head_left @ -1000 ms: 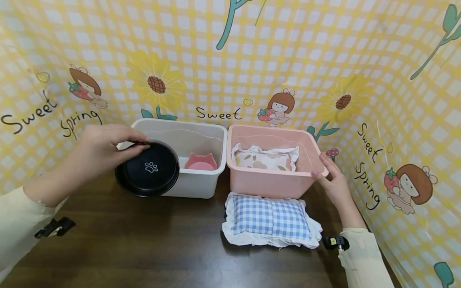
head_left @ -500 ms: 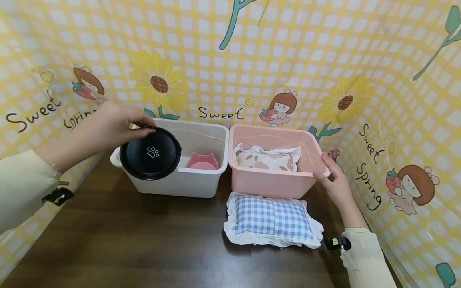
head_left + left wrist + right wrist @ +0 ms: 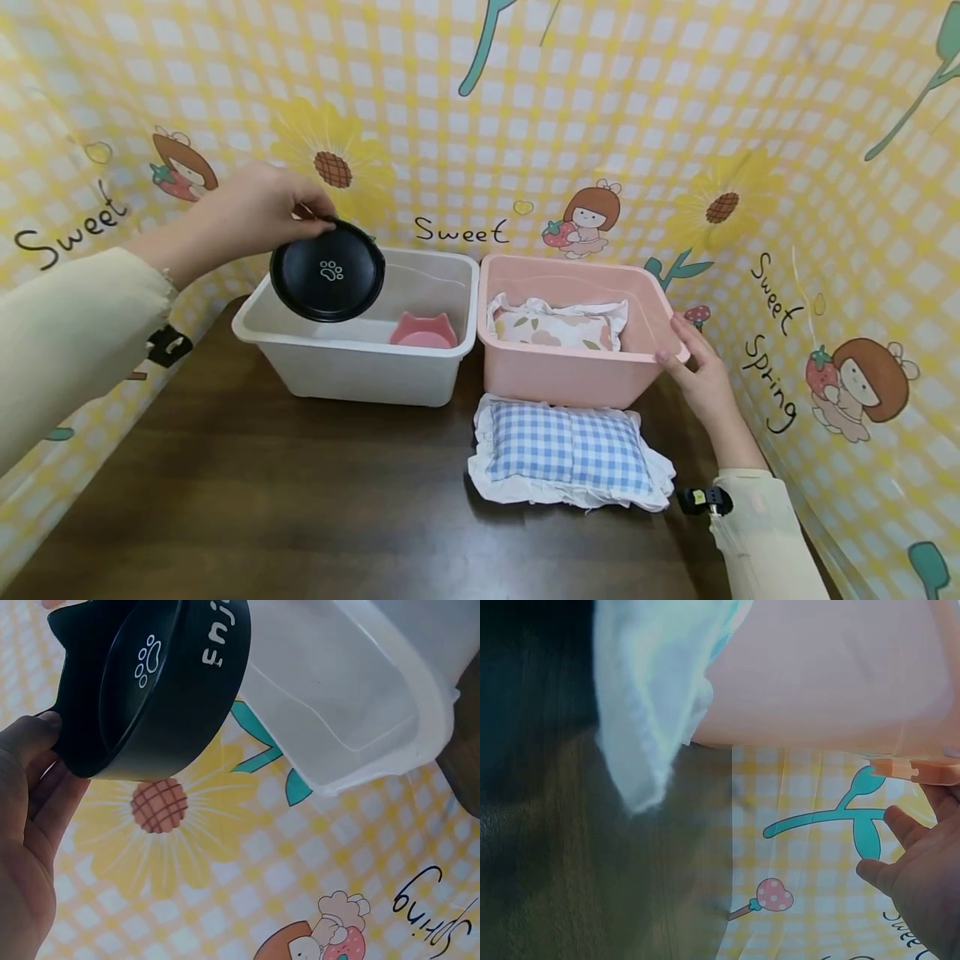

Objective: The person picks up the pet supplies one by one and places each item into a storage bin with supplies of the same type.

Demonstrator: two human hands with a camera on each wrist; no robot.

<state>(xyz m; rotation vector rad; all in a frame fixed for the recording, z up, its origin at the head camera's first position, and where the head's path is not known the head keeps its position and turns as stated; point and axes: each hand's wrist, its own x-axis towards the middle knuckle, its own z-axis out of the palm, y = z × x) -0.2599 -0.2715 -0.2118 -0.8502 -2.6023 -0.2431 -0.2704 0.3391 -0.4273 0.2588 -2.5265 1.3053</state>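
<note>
My left hand (image 3: 255, 208) pinches a black pet bowl (image 3: 327, 271) by its upper edge, between thumb and fingers. The bowl is tilted so its inside, with a white paw print, faces the head camera; it overlaps the left part of the white bin (image 3: 367, 375). In the left wrist view, the bowl (image 3: 191, 705) shows a pointed ear and white lettering on its side. My right hand (image 3: 705, 387) holds the right front corner of the pink bin (image 3: 562, 377), thumb at the rim. Inside the white bin lies a pink cat-eared bowl (image 3: 423, 333).
A floral pillow (image 3: 555, 327) with a white frill lies inside the pink bin. In front of that bin, a blue checked pillow (image 3: 570, 450) rests on the dark wooden table (image 3: 300, 500). Yellow checked cloth (image 3: 465, 158) hangs behind and at both sides.
My left hand has raised the black bowl and carried it slightly right, from in front of the white bin's left side to over its opening. The right hand stays at the pink bin's corner.
</note>
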